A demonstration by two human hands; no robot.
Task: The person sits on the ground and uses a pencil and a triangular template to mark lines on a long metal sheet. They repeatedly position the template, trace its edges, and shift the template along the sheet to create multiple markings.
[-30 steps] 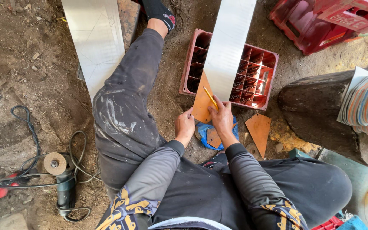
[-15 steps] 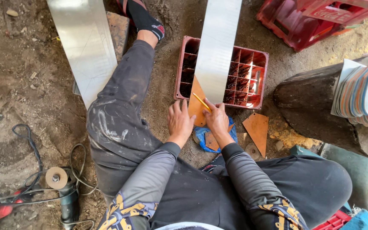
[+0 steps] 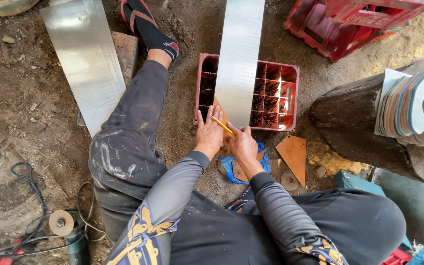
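Lying across the red crate (image 3: 276,93), the long metal strip (image 3: 239,59) looks thin, stiff and light, with edges likely sharp, so it is best held by its flat faces near the end. At its near end sits an orange template (image 3: 220,118). The left hand (image 3: 208,132) presses flat, fingers spread, on the template; the right hand (image 3: 239,145) pinches a yellow pencil (image 3: 222,126) just beside it.

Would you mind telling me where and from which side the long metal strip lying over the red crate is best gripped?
Probably grip the long metal strip by its two long edges over the red crate, coming from above. It lies flat, bridging the crate's open top, so those edges look free there. Its near end is crowded by the left hand and right hand with the pencil.
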